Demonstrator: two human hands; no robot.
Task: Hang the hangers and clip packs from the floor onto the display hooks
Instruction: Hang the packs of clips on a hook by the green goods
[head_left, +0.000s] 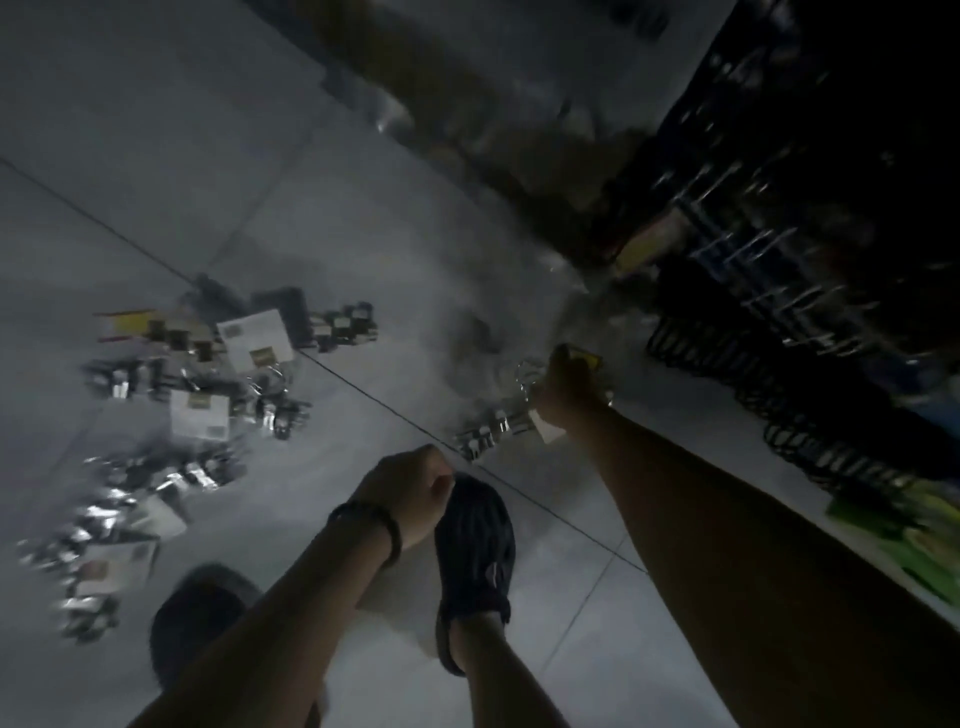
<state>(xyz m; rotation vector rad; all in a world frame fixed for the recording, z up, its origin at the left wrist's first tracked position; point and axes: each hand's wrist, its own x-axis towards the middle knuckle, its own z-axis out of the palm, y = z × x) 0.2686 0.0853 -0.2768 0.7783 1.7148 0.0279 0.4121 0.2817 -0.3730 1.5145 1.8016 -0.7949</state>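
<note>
Floor tiles, pale grey (156, 156), fill the dim, blurred view, with a dark display rack of metal hooks (779, 291) at right. A heap of shiny clip packs on white cards (182, 395) lies at left. Right arm stretches forward, right hand (566, 387) clamped around a yellow-carded pack of silver clips (493, 431), held above the tiles near the rack. Left hand (410, 493) is curled into a fist above a dark shoe (475, 545).

Silvery clip packs (280, 415), pale grey floor (156, 130)

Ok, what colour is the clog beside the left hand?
The clog looks dark navy, almost black, in the head view.
</note>
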